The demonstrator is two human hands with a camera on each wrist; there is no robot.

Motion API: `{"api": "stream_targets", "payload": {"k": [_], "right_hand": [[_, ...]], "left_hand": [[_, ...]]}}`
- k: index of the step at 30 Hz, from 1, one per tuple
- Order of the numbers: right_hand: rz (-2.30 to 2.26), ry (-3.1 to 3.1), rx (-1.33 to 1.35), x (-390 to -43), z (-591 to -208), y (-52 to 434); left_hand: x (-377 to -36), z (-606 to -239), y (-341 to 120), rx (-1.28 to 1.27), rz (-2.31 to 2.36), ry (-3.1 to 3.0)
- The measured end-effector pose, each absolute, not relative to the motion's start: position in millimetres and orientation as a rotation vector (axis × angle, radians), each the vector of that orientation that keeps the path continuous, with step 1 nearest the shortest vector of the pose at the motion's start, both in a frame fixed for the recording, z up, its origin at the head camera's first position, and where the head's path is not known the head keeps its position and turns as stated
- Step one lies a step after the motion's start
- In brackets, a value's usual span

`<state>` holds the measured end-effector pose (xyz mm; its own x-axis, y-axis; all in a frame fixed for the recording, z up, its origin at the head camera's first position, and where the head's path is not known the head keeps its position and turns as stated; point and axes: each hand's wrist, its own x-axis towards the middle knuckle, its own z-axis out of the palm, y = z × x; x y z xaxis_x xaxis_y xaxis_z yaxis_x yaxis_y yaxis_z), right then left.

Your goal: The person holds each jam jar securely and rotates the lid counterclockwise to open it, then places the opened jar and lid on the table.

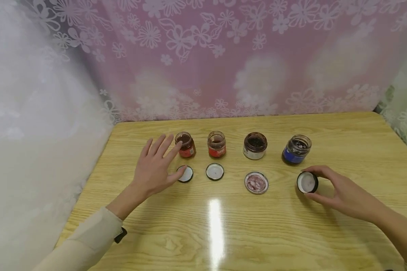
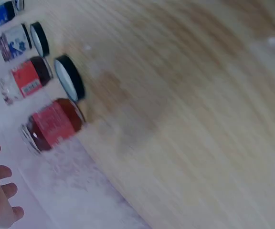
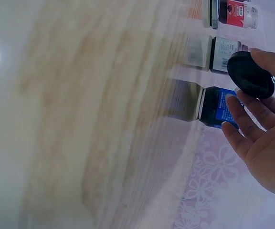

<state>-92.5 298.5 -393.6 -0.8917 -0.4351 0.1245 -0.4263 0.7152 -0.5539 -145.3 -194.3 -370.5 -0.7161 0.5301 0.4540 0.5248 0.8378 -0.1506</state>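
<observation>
R hand (image 1: 339, 190) pinches the black lid (image 1: 307, 182) btwn thumb and fingertips, lid tilted on edge w/ white inside showing, just in front of the blue-label jar (image 1: 296, 149). From the R wrist view the same lid (image 3: 250, 75) sits at the fingertips (image 3: 237, 102), dark outer face showing, blue-label jar (image 3: 216, 107) right behind it.

L hand (image 1: 155, 166) is spread, fingers straight and fanned, holding nothing; thumb tip touches or nearly touches the lid (image 1: 185, 174) lying white side up in front of the leftmost red-label jar (image 1: 186, 144), index tip close to that jar.

All jars stand open in one row across the wooden table (image 1: 342, 233). Going from the blue-label jar toward the L hand: a white-label jar (image 1: 255, 145) w/ a smeared lid (image 1: 256, 182) in front, a second red-label jar (image 1: 216, 143) w/ a white-lined lid (image 1: 214, 171) in front. Floral curtain (image 1: 224, 56) hangs behind the row.
</observation>
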Motion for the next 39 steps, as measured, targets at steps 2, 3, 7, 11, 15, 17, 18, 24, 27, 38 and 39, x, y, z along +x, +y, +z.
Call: {"api": "stream_targets", "payload": {"k": [2, 3, 7, 11, 15, 17, 18, 24, 27, 38, 39], "right_hand": [[-0.901, 2.903, -0.744, -95, -393, 299], [-0.897, 2.897, -0.754, -96, -393, 299], [-0.899, 2.868, -0.729, -98, -393, 299], [-0.913, 2.836, -0.705, -100, -396, 300], [-0.918, 2.812, -0.713, -103, -398, 300], [-0.928, 2.792, -0.723, -105, -398, 300], [-0.925, 2.789, -0.718, -106, -399, 300], [-0.91, 2.748, -0.687, -108, -400, 301], [-0.893, 2.722, -0.661, -109, -401, 300], [-0.849, 2.728, -0.654, -114, -403, 303], [-0.835, 2.738, -0.659, -114, -403, 303]], "left_hand": [[-142, -374, -209, -0.733, 0.022, -2.567], [-141, -375, -216, -0.71, 0.022, -2.592], [-139, -380, -238, -0.618, 0.032, -2.697], [-141, -384, -254, -0.602, 0.01, -2.738], [-145, -384, -268, -0.649, -0.035, -2.716], [-146, -384, -273, -0.664, -0.054, -2.714], [-147, -384, -275, -0.668, -0.063, -2.717], [-144, -387, -281, -0.665, -0.04, -2.784], [-144, -390, -282, -0.659, -0.023, -2.81], [-139, -397, -284, -0.66, -0.038, -2.807], [-139, -398, -284, -0.66, -0.039, -2.805]]}}
